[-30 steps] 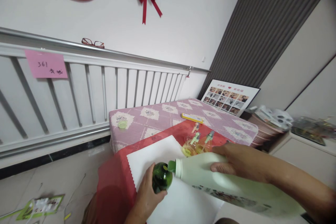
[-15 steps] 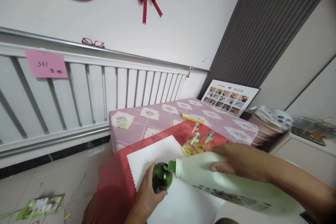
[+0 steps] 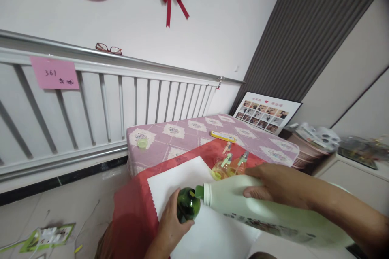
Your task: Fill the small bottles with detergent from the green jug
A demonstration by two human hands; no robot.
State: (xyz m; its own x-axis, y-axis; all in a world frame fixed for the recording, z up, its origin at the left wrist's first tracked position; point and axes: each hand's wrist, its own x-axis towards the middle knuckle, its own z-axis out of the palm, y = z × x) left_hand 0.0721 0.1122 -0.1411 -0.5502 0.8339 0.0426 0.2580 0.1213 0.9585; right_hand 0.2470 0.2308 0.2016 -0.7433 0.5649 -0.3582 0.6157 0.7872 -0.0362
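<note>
My left hand (image 3: 174, 223) is wrapped round a dark green glossy bottle (image 3: 189, 206) over the white sheet (image 3: 209, 230). A large pale green jug (image 3: 237, 199) lies tipped nearly level in my right hand (image 3: 263, 184), which grips it from above. Its green spout (image 3: 199, 192) meets the mouth of the green bottle; whether liquid is flowing I cannot make out. Just behind the jug stand clear pump bottles (image 3: 226, 166) with yellowish and orange contents, partly hidden by it.
A red cloth (image 3: 136, 198) lies under the sheet on the patterned tablecloth (image 3: 182, 129). On that tablecloth are a light green cap-like piece (image 3: 142, 143) and a yellow-edged box (image 3: 223, 136). A white radiator (image 3: 106, 105) runs behind, and a photo board (image 3: 267, 112) leans at the back right.
Both hands, the bottle and the jug hold almost the same positions. Only a very slight shift of the camera view shows.
</note>
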